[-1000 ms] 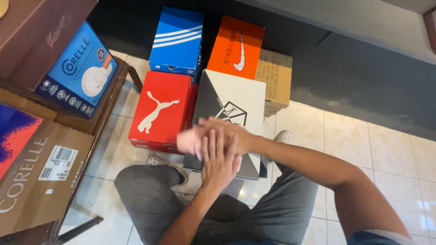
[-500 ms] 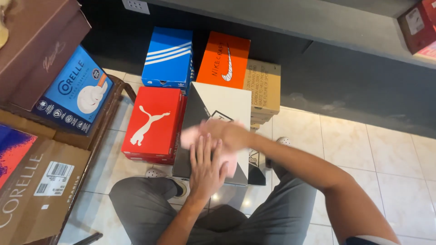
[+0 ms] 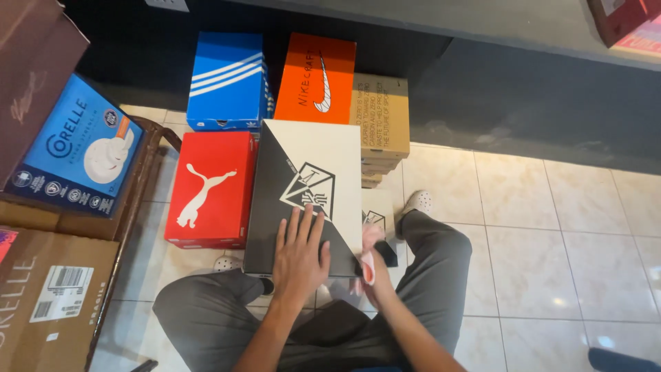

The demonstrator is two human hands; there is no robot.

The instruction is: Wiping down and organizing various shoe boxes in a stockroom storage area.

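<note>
A black-and-cream shoe box [image 3: 306,193] lies at the centre of the frame, its near end over the person's knees. The left hand [image 3: 299,255] rests flat on the lid's lower black corner, fingers spread wide. The right hand [image 3: 368,265] is at the box's lower right edge, holding a pink cloth [image 3: 367,267] against the side; its grip is partly hidden. A red shoe box [image 3: 210,187] lies just left of it, with a blue striped box [image 3: 227,81] and an orange box [image 3: 315,79] above, toward the top of the frame.
</note>
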